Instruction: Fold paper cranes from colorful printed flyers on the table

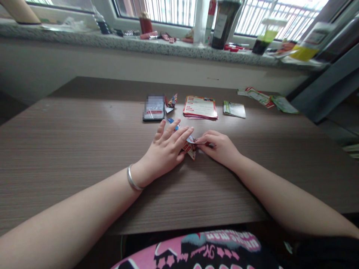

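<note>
Head view, taking the folded paper on the brown tabletop as the clock's centre, with twelve toward the window. At eight o'clock a silver bangle circles the person's left wrist. Far off at eleven, a red jar stands on the speckled windowsill. Between ten and eleven lies a dark-edged flat device, its face blurred out.

At nine, the left hand lies back upward over part of the paper, its fingers extended and spread, grasping nothing; a blue tip shows beyond the fingers, though whether it belongs to the same sheet cannot be told. At eleven, just beside the device's right edge, sits a small folded paper piece, patterned and partly white. The paper in the centre, white with red print and a pointed lower end, lies between the two hands, near the middle of the table.

Between twelve and one is a stack of red-bordered cards. At three, the right hand pinches the paper's right edge between thumb and fingertips. A dark bottle stands on the sill, also between twelve and one. Toward two lies a smaller stack of cards, and farther out at two, green and red strips lie by the table's far edge.
</note>
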### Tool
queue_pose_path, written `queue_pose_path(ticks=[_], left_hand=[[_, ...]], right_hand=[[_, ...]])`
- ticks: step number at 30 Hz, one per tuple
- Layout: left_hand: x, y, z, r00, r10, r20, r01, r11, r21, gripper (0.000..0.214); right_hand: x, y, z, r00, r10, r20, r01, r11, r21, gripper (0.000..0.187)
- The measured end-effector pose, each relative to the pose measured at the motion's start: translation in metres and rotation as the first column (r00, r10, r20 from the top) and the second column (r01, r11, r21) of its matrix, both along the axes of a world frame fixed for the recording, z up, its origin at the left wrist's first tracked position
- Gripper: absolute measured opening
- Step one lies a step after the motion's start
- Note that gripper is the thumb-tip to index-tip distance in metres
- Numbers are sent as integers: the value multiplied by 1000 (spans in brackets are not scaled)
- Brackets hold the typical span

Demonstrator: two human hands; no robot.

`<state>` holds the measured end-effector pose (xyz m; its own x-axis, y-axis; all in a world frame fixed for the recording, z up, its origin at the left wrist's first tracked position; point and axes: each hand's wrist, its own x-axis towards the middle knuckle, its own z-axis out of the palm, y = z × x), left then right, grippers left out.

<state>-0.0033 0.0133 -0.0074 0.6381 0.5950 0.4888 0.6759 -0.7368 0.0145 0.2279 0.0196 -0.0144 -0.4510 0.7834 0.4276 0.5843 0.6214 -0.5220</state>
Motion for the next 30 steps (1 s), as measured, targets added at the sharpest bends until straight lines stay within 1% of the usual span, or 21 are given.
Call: queue_pose_path(ticks=[2,5,8,11,15,19,21,25,28,30], left_hand=[[0,0,1,1000,18,-16,-19,1000,-20,67],[1,-1,2,999,18,-30,-20,999,-45,64],[1,-1,3,999,9,-32,-12,997,-76,60],[1,-2,4,1000,-14,-25,11,993,-120,63],[1,-3,4,999,-34,-33,28,989,-142,66],[0,-2,3,999,-12,-45,5,989,-149,69],[0,-2,2,999,3,-48,-10,988,-152,73],[0,-2,3,999,2,-33,-8,987,-159,81],[1,-2,4,1000,-8,-18,5,988,-156,96],[0,-2,4,1000,-15,-11,13,989,-146,104]], right_hand=[[0,0,0,1000,2,28,-2,1000,0,7],[-1,-2,2,998,17,53,-17,1000,1,6],[-2,-3,3,1000,18,4,-18,1000,-16,7],[-2,-4,3,999,7,-48,-8,999,-31,6],[-2,-4,3,999,20,-27,-21,999,-29,4],[-2,-2,1,998,52,-21,-53,997,-47,7],[-3,0,-1,999,21,-24,-23,998,-57,8],[-5,-1,0,996,-87,-35,85,994,-73,7],[-8,-3,3,988,-143,-64,135,984,-114,6],[-10,-4,4,982,-170,-85,154,974,-166,5]])
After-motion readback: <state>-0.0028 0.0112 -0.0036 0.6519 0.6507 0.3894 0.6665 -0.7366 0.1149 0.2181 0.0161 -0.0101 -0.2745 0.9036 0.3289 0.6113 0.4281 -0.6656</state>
